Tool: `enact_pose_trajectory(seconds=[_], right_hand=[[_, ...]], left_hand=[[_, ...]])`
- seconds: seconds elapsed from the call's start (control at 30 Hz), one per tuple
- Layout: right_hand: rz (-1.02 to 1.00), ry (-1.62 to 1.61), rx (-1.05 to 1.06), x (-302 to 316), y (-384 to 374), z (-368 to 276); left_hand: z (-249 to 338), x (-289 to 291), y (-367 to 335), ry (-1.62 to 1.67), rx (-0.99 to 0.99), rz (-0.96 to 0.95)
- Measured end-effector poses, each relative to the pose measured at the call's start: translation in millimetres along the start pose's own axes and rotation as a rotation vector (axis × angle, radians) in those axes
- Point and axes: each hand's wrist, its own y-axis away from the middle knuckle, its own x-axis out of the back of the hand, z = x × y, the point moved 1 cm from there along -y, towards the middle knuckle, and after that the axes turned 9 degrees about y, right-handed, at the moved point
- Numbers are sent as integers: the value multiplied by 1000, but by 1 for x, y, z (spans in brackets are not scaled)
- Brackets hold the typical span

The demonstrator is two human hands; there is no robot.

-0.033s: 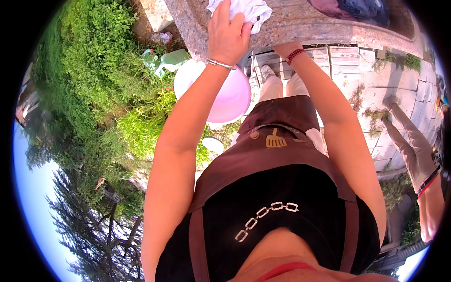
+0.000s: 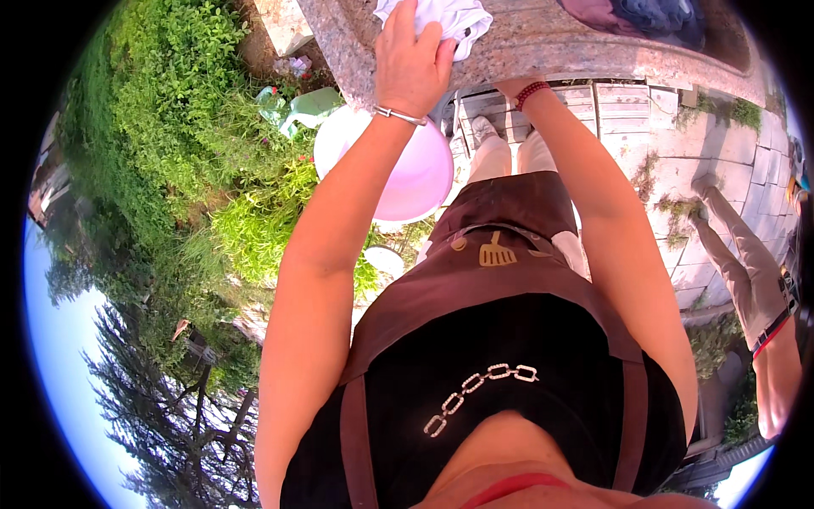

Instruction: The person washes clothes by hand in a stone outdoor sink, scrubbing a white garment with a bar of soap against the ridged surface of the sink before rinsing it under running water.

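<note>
My left hand, with a silver bangle at its wrist, rests on a bunched white cloth with small dark marks. Its bent fingers grip the cloth against a speckled stone slab; the picture's upper rim cuts off part of the cloth. My right hand reaches to the slab's near edge, below a red beaded bracelet. That edge hides its fingers, so whether they hold anything does not show. Farther right, dark blue and mauve fabric lies in a recess of the stone.
A pink basin sits below the slab, beside my left forearm. Green plants and a pale green plastic container are at the left. Paving stretches right, where another person's legs show.
My right wrist has shifted very slightly farther away, toward the slab. My left hand stays in place on the white cloth.
</note>
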Motion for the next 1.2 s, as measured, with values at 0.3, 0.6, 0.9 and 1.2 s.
enact_pose_trajectory(seconds=[0.3, 0.6, 0.9, 1.2], right_hand=[[2, -80, 114, -1, -53, -11], [-66, -100, 157, 7, -44, 17], [-95, -92, 204, 12, -34, 23], [-63, -80, 239, -3, -42, -3]], left_hand=[[-2, 3, 6, -10, 48, -11], [-1, 4, 2, 34, 51, -3], [1, 8, 1, 15, 55, -6], [0, 1, 3, -2, 14, 27]])
